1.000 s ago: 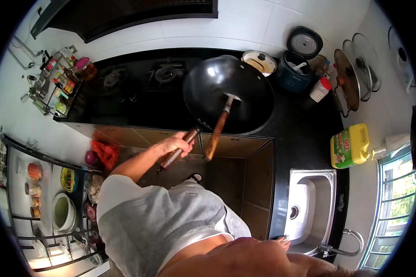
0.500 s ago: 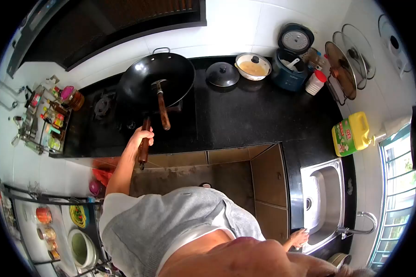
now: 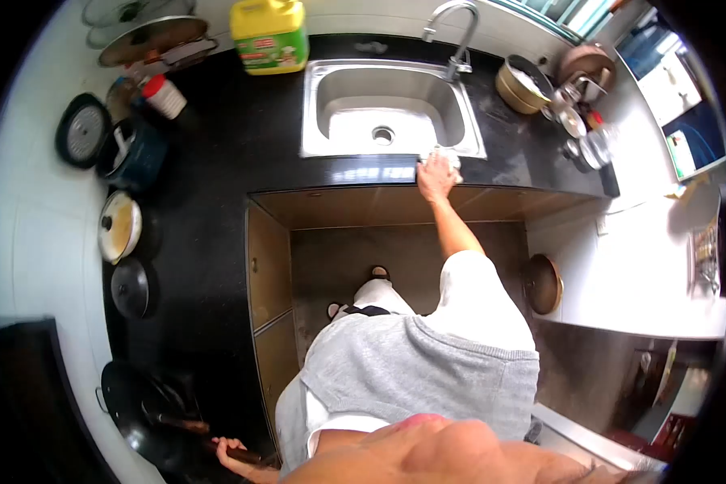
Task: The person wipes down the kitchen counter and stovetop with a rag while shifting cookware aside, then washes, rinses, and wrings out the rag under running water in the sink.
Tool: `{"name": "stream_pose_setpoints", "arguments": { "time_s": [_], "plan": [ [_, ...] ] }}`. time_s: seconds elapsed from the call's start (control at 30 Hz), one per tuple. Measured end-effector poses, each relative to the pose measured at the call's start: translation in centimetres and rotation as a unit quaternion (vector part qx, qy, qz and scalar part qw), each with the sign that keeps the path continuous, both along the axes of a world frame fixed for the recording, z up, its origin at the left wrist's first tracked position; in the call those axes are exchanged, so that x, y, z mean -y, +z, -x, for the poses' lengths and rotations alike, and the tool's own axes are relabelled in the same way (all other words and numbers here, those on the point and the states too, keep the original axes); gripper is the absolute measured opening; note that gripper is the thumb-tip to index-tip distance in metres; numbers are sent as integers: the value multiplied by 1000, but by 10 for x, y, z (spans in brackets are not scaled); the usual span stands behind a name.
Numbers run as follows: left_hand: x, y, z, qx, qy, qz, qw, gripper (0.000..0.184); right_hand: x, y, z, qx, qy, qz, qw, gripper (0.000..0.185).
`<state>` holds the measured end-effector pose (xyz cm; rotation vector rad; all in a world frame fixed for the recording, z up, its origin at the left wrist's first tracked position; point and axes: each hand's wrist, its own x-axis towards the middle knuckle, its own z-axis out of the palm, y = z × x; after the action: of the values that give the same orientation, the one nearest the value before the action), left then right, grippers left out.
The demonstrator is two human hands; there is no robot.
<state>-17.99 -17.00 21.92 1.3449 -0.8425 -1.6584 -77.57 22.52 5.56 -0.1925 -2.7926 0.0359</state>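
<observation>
My left hand [image 3: 231,456], at the lower left, is closed around the wooden handle of a black wok [image 3: 141,431]. A spatula with a wooden handle [image 3: 181,423] rests inside the wok. My right hand [image 3: 436,176] reaches forward to the front rim of the steel sink [image 3: 310,113]. Bunched under its fingers is a white cloth [image 3: 453,156], pressed against the counter edge; part of it is hidden by the hand.
A yellow jug [image 3: 270,40] stands behind the sink's left side, with a tap [image 3: 460,48] at its back. Along the left counter are a rice cooker [image 3: 133,157], a white bowl [image 3: 121,227] and a black lid [image 3: 131,289]. Several pots and jars stand at right.
My view has turned right, from the stove toward the sink. The left hand still grips the wok handle. My right hand with the cloth remains at the sink's front edge.
</observation>
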Motion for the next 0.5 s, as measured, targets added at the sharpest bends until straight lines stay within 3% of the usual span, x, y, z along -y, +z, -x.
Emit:
{"name": "stream_pose_setpoints", "arguments": {
  "time_s": [0.07,0.2,0.5],
  "plan": [
    [-1,-2,-2,38,16,6,999,29,1,8,-2,56,39,14,998,48],
    [-2,-3,21,103,35,53,993,31,-52,-1,2,-7,71,-26,997,44],
    [-24,-1,78,257,169,195,931,35,-234,13,68,29,-125,22,991,45]
  ]
}}
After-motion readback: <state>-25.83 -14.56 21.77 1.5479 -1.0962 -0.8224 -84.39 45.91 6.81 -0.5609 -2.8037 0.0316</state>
